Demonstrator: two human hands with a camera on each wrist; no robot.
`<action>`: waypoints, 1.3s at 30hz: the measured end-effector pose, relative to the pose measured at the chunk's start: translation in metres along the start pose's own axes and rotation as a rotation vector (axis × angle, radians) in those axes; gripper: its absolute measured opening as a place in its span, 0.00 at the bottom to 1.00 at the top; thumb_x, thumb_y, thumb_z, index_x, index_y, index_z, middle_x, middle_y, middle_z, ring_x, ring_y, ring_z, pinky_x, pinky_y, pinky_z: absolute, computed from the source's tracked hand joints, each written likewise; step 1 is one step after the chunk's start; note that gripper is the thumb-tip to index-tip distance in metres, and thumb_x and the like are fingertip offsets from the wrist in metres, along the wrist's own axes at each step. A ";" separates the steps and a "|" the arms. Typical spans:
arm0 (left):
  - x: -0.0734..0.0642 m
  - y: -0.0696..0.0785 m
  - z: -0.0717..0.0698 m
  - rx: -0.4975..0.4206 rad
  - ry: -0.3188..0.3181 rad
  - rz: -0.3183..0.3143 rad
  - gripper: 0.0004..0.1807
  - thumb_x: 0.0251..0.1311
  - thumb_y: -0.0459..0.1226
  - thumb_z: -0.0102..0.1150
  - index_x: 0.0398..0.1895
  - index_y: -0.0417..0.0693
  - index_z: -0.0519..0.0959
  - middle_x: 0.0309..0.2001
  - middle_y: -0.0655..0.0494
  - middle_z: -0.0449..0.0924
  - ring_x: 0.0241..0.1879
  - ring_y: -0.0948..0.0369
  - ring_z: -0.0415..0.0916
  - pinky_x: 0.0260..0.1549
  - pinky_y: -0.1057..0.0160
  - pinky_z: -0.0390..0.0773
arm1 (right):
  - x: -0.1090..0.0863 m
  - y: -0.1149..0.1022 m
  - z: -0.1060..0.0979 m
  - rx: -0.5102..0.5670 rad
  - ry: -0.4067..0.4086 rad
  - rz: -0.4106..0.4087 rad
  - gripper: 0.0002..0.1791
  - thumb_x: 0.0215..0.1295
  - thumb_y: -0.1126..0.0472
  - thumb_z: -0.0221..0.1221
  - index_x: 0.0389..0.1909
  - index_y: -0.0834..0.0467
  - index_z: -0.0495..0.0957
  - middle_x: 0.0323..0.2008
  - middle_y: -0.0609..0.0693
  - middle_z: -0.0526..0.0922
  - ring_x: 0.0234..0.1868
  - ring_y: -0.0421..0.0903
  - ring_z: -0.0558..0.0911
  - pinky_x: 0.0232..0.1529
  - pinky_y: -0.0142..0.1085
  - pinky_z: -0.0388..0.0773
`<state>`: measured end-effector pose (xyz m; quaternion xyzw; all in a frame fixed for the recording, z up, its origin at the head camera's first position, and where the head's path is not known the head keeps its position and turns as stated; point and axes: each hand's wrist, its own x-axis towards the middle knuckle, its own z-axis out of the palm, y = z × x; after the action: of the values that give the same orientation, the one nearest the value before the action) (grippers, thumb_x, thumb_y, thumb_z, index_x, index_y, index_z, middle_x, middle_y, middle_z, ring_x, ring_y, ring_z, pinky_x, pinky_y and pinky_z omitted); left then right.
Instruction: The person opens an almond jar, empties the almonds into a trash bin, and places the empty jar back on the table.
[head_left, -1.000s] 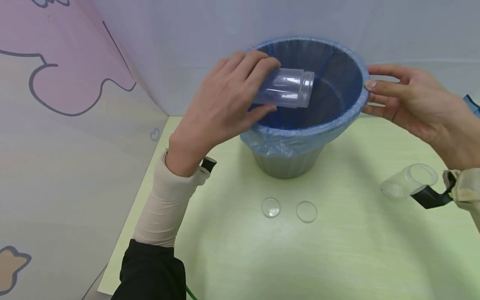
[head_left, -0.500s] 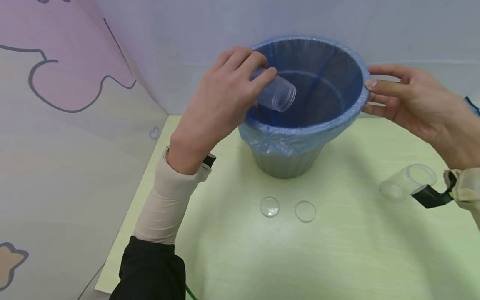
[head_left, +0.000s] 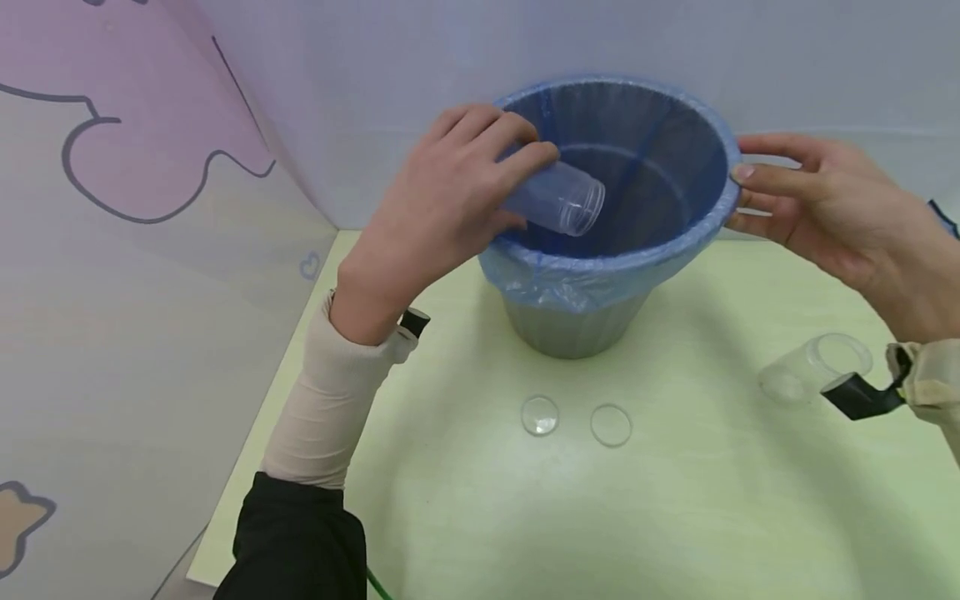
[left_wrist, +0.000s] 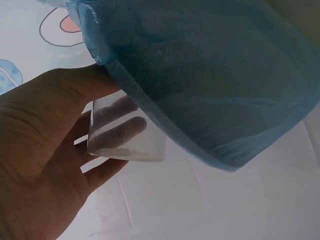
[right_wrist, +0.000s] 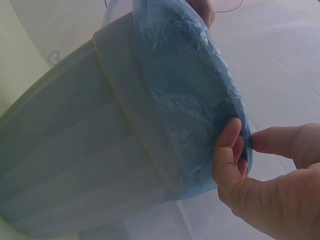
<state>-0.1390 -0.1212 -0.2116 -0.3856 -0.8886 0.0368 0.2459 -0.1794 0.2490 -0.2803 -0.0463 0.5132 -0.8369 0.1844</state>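
Observation:
My left hand (head_left: 438,204) holds a clear plastic jar (head_left: 558,197) over the left part of a grey bin (head_left: 573,327) lined with a blue bag (head_left: 566,287). The uncapped jar tips down to the right, its mouth inside the bin's opening. In the left wrist view, fingers show through the clear wall of the jar (left_wrist: 127,127). On the right side, my right hand (head_left: 840,204) pinches the bagged rim, thumb inside and fingers outside, as the right wrist view shows for the same hand (right_wrist: 270,185). No contents are visible in the jar.
Two clear round pieces, a left disc (head_left: 540,415) and a right ring-like one (head_left: 611,425), lie on the pale table (head_left: 525,525) before the bin. Another clear jar (head_left: 813,367) stands at the right, near the right wrist camera (head_left: 858,396). A curtain hangs behind.
The held jar has gone from nearly level to tilted mouth-down; over the last half second its mouth shifted slightly right and lower. My right hand stays on the rim.

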 end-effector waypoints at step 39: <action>-0.005 0.005 -0.014 -0.052 -0.039 -0.042 0.31 0.58 0.35 0.77 0.66 0.49 0.79 0.63 0.49 0.79 0.66 0.49 0.72 0.75 0.53 0.67 | -0.009 0.002 -0.001 0.031 0.002 -0.001 0.22 0.76 0.78 0.48 0.66 0.61 0.73 0.53 0.59 0.86 0.45 0.54 0.90 0.43 0.46 0.89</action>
<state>-0.1260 -0.1229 -0.2032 -0.3722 -0.9018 0.0157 0.2190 -0.1710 0.2521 -0.2818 -0.0429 0.5005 -0.8449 0.1842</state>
